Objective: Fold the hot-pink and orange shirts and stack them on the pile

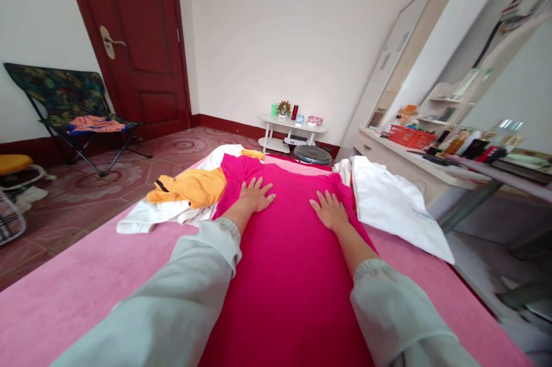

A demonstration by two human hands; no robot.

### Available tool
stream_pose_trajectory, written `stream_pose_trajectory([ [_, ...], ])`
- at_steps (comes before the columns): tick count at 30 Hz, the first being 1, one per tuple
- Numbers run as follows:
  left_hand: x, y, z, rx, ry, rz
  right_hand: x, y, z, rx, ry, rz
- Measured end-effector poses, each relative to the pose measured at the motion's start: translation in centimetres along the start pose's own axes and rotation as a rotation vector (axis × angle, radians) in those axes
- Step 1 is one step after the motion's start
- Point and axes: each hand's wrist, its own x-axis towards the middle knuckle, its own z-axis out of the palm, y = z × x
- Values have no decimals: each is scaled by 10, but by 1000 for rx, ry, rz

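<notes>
A bright pink T-shirt [293,275] lies spread out lengthwise in front of me, its sleeves at the far end. My left hand [255,195] rests flat on it near the left sleeve, fingers spread. On the other side, my right hand [329,210] presses flat near the right sleeve, fingers also apart. Beneath the shirt is a pink cover [86,281]. A crumpled orange garment [194,186] touches the shirt's left edge, with a white garment [140,216] under it. To the right lies a folded white garment [388,200].
A dressing table [397,154] with a red basket [411,136] and several bottles stands at right. Beyond the far edge are a low white stand [293,123] and a round dark lidded thing [313,154]. A folding chair [60,96] holding clothes stands at left, by a red door [138,33].
</notes>
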Motion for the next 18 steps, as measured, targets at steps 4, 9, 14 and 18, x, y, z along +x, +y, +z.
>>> stream_pose_trajectory([
  [4,-27,-2,1,4,25,3,-24,0,-1,0,13,-6],
  [9,-59,-8,1,13,14,45,-53,-1,-2,0,11,-3],
  [14,-89,-20,6,4,60,145,-75,1,-1,10,52,-6],
  [18,-113,-31,10,6,133,189,-80,3,1,21,95,-11],
])
